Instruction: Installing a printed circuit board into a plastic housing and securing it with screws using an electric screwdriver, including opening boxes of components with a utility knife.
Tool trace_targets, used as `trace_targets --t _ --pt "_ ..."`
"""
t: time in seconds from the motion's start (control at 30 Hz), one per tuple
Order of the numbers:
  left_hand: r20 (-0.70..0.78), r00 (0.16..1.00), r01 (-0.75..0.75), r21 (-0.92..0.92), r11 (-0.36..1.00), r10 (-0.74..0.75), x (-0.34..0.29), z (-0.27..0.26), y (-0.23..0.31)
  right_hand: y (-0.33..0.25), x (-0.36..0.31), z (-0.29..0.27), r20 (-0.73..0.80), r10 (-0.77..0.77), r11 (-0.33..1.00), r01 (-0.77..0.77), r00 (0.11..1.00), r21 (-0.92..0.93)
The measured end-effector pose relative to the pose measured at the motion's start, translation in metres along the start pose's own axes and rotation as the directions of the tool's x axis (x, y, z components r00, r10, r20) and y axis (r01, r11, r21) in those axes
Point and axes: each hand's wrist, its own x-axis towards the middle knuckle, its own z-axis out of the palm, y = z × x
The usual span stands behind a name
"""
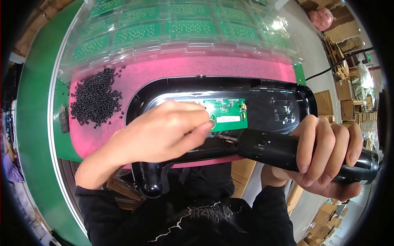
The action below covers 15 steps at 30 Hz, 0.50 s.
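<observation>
A flat pink mat [230, 63] lies beneath everything, with a clear moulded plastic tray [188, 47] of green circuit boards across its far side. In front of the tray lies an elongated, glossy black plastic housing [262, 102], hollow side up. A thick black cylindrical power screwdriver [271, 149] slants over the housing's near right part, the right hand [328, 151] wrapped firmly around its body. The left hand [164, 131] has its fingers curled in at the board's left edge; whether they pinch anything cannot be told. Small black screws [96, 98] are heaped on the mat's left. The rectangular green circuit board [234, 111] lies inside the housing, bearing a narrow white label [228, 119].
</observation>
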Motion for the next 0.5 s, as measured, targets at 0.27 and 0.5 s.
trace_targets --t 0.27,0.5 --pt "0.036 0.967 0.236 -0.499 0.834 -0.252 0.002 -0.011 0.002 0.005 0.003 0.008 -0.037 -0.110 0.994 0.110 0.993 0.010" --pt "0.016 0.976 0.193 -0.521 0.831 -0.216 0.003 -0.009 0.001 0.005 0.004 0.014 -0.066 -0.113 0.994 0.113 0.991 -0.005"
